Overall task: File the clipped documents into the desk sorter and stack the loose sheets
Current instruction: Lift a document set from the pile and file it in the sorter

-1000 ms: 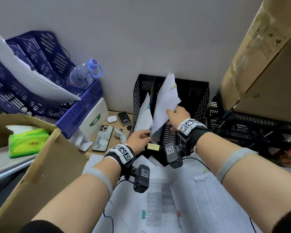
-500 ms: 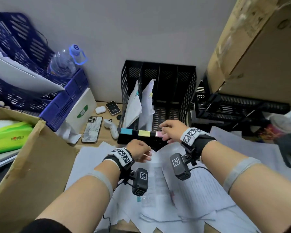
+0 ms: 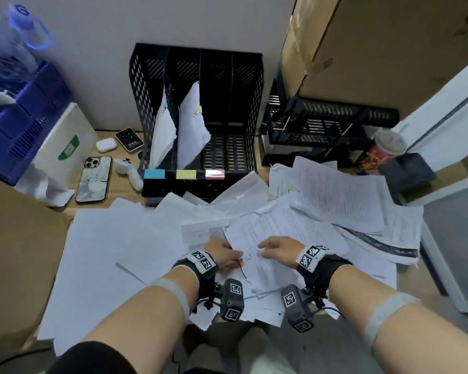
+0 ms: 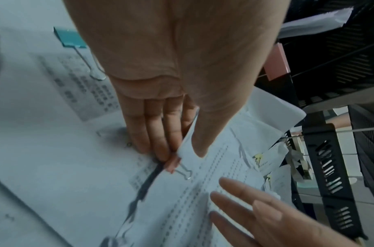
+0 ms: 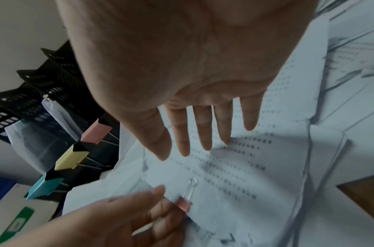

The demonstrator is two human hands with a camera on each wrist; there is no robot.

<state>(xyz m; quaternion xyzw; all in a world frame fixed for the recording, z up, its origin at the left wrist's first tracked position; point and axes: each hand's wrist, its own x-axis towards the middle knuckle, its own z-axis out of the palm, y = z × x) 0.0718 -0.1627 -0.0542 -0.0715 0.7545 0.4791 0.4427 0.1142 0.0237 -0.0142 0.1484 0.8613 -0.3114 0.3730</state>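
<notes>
The black mesh desk sorter (image 3: 250,109) stands at the back, with blue, yellow and pink clips on its front lip. Two clipped documents (image 3: 192,125) lean in its two left slots. Loose sheets and clipped bundles (image 3: 338,195) cover the desk. My left hand (image 3: 231,259) pinches the corner of a printed document (image 3: 278,233) by its pink binder clip (image 4: 172,164), thumb on top and fingers underneath. My right hand (image 5: 203,142) is spread flat just over the same document, fingers straight. A teal-clipped bundle (image 4: 69,38) lies under my left wrist.
Left of the sorter lie a phone (image 3: 94,179), an earbud case (image 3: 106,145) and a white controller (image 3: 130,172). Blue crates (image 3: 19,122) and a cardboard box (image 3: 14,252) stand on the left. A black wire rack (image 3: 327,122), a cup (image 3: 384,149) and tall cardboard (image 3: 376,49) are on the right.
My right hand left the yellow-clipped document in the sorter's second slot. Both hands drew back to the paper pile, and my left hand took hold of the pink-clipped document.
</notes>
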